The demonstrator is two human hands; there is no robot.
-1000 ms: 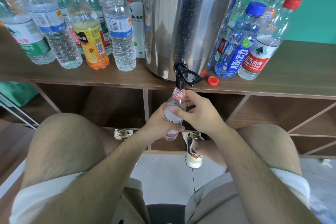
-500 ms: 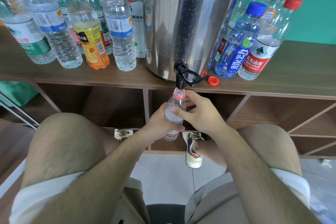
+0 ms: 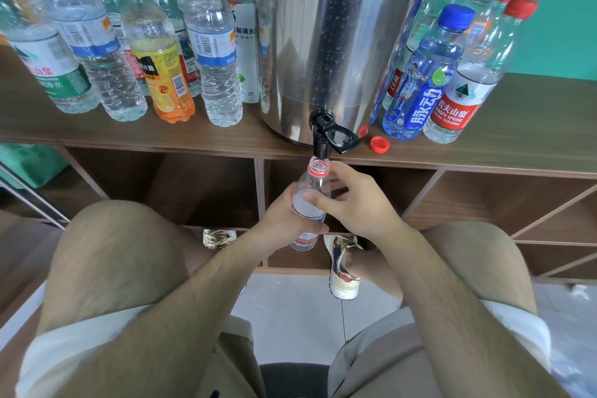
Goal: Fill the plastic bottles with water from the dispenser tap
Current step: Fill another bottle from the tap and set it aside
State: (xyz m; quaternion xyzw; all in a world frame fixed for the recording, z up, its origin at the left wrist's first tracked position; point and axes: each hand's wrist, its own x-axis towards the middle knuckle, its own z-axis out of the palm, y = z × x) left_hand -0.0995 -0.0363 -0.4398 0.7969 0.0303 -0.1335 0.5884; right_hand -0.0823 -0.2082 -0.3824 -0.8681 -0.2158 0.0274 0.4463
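A steel water dispenser (image 3: 336,42) stands on the wooden shelf top (image 3: 533,126), its black tap (image 3: 323,136) hanging over the front edge. Directly under the spout I hold a small clear plastic bottle (image 3: 311,191) with a red neck ring, uncapped and upright. My left hand (image 3: 284,220) grips the bottle's body from the left. My right hand (image 3: 352,203) holds its upper part from the right, thumb across the front. Water fills the bottle to about the shoulder.
Several capped bottles (image 3: 213,52) crowd the shelf left of the dispenser, and several more (image 3: 426,81) stand to its right. A loose red cap (image 3: 380,143) lies by the tap. Open shelf compartments (image 3: 200,191) sit below, with my knees and shoes in front.
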